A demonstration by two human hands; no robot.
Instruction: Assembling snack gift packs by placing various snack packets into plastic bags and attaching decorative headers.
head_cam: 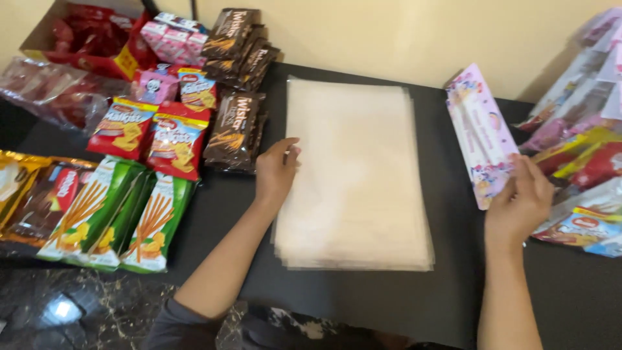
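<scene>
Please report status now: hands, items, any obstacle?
Left hand flat on stack of clear plastic sheets. Right hand grips pink printed cards. Brown snack packets beside stack.

Warm, even indoor light fills the scene, brightest on the stack of clear sheets [356, 172], which is washed pale and shows little edge detail. Left of the stack the snack packets [129, 168] are soft with motion blur and carry small glints, and below them the marble floor [61, 308] shows a white glare patch. Right of the stack the right hand [518, 204] and pink card [481, 133] are smeared, and shadows stay faint.
</scene>
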